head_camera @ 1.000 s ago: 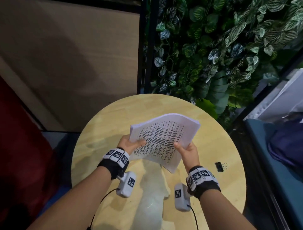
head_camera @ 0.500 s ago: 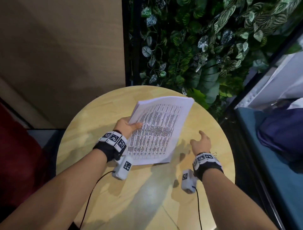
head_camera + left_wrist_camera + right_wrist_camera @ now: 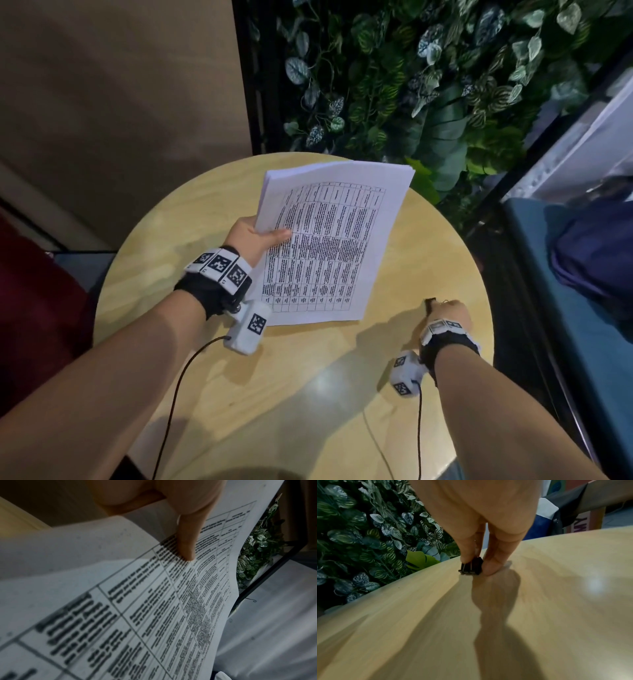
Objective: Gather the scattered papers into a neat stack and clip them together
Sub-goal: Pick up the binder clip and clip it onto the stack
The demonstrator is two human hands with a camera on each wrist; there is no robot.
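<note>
A squared stack of white papers (image 3: 329, 246) with a printed table is held above the round wooden table (image 3: 191, 219) by my left hand (image 3: 255, 236) alone. Its thumb (image 3: 187, 534) lies on the top sheet and the fingers are hidden underneath; the sheet (image 3: 154, 608) fills the left wrist view. At the table's right side my right hand (image 3: 445, 310) reaches down onto the black binder clip (image 3: 430, 303). In the right wrist view thumb and fingers (image 3: 493, 561) pinch the clip (image 3: 471, 567), which still touches the wood.
A wall of green leaves (image 3: 428, 78) stands behind the table. A teal bench with a dark blue bag (image 3: 596, 253) lies to the right, past the table's edge. A tan wall panel (image 3: 120, 102) is at the back left. Cables (image 3: 171, 404) trail from both wrist cameras.
My right hand let go of the papers, swung right and came down on the binder clip. The left hand kept the stack and now holds it alone, a little flatter.
</note>
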